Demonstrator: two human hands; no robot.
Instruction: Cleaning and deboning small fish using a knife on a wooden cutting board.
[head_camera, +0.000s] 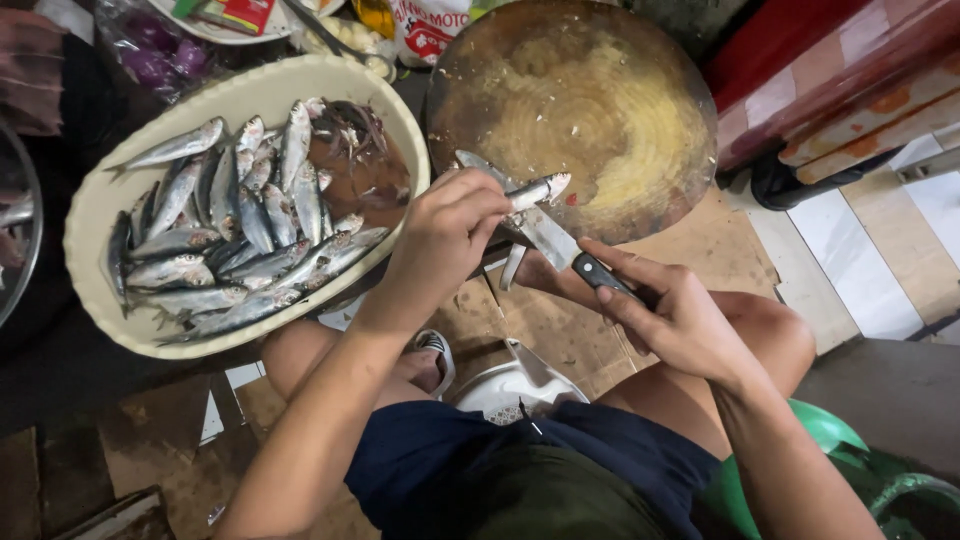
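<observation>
My left hand (450, 225) pinches a small silver fish (538, 189) at the near edge of a round wooden chopping block (590, 90). In my right hand (672, 318) is a knife by its black handle (600, 273). Its blade (530, 222) lies against the fish, pointing up and left. A cream oval basin (110, 195) to the left holds several whole silver fish (230, 240) and some dark water. I sit low, with my knees on either side.
A white bowl (510, 385) stands on the floor between my legs. Bags and a plate (225, 30) crowd the top left. A metal pan rim (25, 230) shows at far left. A green stool (830, 430) is under me; flattened cardboard (720, 240) covers the floor.
</observation>
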